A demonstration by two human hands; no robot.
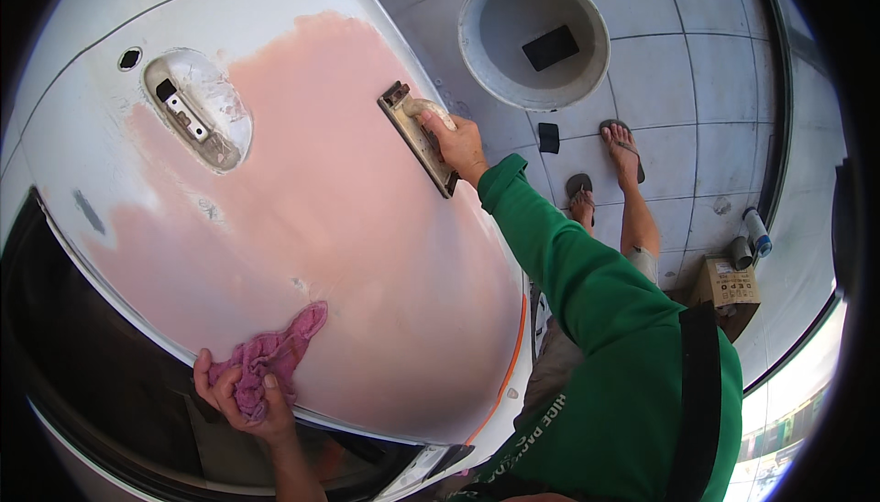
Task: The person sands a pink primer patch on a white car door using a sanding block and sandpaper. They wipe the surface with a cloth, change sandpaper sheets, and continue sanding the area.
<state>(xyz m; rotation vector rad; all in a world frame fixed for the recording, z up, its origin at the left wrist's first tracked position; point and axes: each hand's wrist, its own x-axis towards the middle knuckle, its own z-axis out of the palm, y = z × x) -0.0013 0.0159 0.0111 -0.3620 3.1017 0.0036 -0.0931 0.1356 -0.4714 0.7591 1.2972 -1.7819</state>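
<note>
A white car door panel (367, 254) fills the left half of the view, with a wide patch of pinkish filler on it. My right hand (458, 146) grips the pale handle of a hand sanding block (414, 138), whose long flat base lies against the panel near its lower edge. At the window edge, my left hand (246, 399) is closed round a crumpled pink cloth (275, 355), one end of which spreads over the filler. Above is a door handle recess (220, 103) with the handle's bare metal bracket (183, 112) showing.
A grey bucket (467, 44) of water with a dark rectangular pad (551, 48) in it stands on the tiled floor (660, 80). Near my sandalled feet lies a small black sheet (549, 138). A cardboard box (729, 286) and a spray can (756, 231) sit by another white panel.
</note>
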